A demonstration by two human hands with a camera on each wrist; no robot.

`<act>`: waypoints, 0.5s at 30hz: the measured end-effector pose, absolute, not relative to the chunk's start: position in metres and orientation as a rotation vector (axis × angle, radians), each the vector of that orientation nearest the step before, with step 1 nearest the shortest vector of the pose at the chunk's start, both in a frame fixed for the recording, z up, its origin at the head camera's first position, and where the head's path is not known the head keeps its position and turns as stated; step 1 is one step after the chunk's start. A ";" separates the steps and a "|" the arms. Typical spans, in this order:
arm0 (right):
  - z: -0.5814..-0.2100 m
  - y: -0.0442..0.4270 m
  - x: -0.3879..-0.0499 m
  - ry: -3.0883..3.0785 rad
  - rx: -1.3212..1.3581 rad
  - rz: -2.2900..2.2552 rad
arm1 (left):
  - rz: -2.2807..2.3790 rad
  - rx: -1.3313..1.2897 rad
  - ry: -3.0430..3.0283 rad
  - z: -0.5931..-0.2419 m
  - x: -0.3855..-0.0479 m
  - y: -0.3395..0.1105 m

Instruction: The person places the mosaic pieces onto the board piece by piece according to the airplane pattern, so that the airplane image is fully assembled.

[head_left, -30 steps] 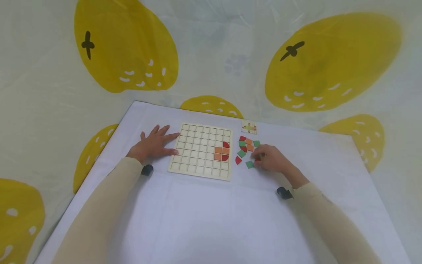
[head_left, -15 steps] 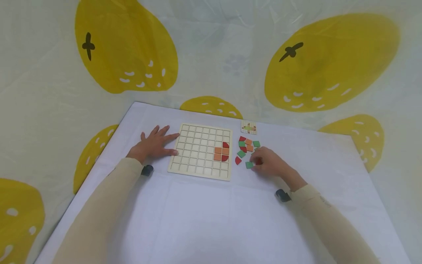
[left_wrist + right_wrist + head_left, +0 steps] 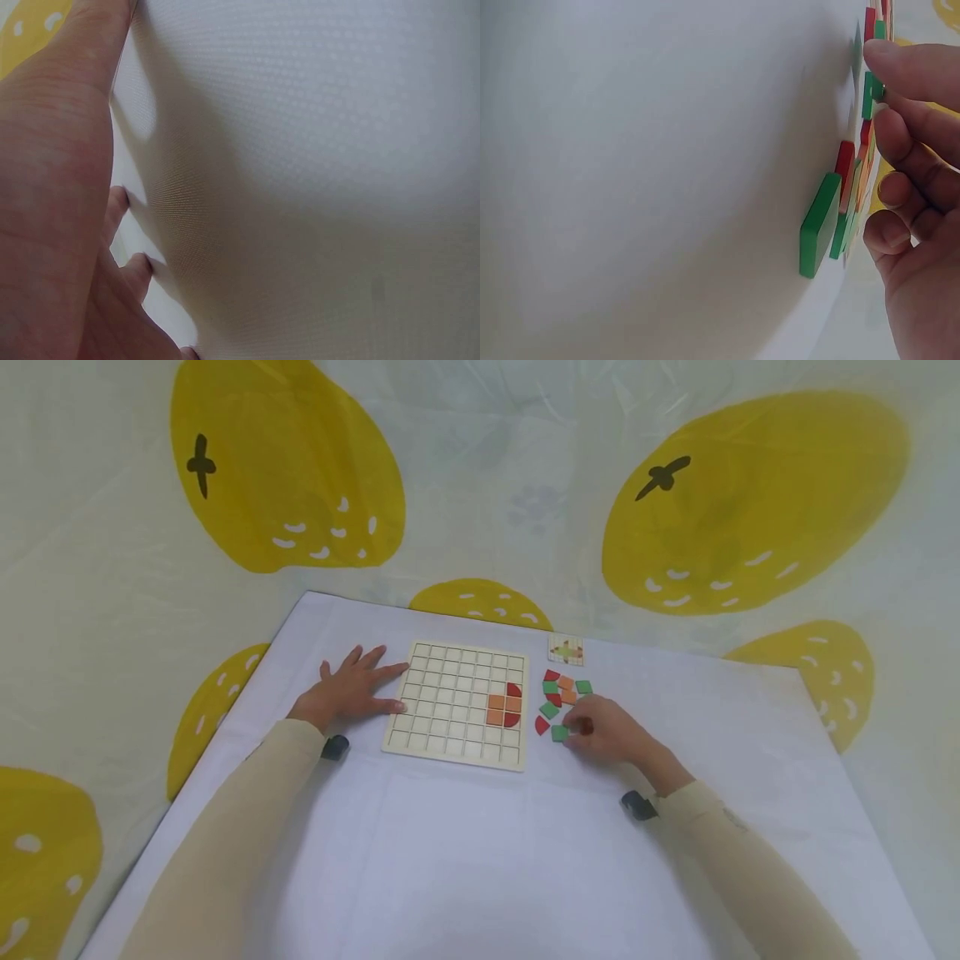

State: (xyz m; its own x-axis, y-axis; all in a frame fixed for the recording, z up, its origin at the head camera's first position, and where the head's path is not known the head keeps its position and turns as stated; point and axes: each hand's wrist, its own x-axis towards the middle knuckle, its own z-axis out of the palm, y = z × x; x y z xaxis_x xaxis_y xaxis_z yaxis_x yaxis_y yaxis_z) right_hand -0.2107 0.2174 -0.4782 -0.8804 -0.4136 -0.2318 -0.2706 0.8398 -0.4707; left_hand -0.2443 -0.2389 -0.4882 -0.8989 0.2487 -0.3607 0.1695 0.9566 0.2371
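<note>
A cream grid board (image 3: 442,760) lies flat, with orange squares and red quarter-round pieces at its right side. My left hand (image 3: 348,689), seen close in the left wrist view (image 3: 52,187), is spread on the white surface, fingertips at the board's left edge. To the board's right, my right hand (image 3: 611,731) pinches a green square tile (image 3: 559,733) at its edge with thumb and forefinger, low over the surface. In the right wrist view the other fingers of the hand (image 3: 922,172) are curled; a green tile (image 3: 820,225) and a red piece (image 3: 845,169) lie beneath.
Loose tiles lie between board and right hand, among them a green square (image 3: 550,711), an orange square (image 3: 566,682) and a red quarter-round (image 3: 542,725). A small patterned card (image 3: 566,649) lies behind them. Cloth with yellow fruit shapes (image 3: 285,468) surrounds the white surface.
My right hand has moved slightly left, and the green tile at its fingertips has slid left with it. My left hand and the board have stayed put.
</note>
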 end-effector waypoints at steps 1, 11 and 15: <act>-0.478 0.216 -0.212 2.695 -0.528 -0.623 | 0.282 0.301 2.714 -0.488 -0.244 -0.239; -0.478 0.207 -0.216 2.684 -0.545 -0.643 | 0.296 0.310 2.724 -0.490 -0.243 -0.240; -0.479 0.202 -0.217 2.690 -0.551 -0.637 | 0.289 0.306 2.718 -0.491 -0.245 -0.240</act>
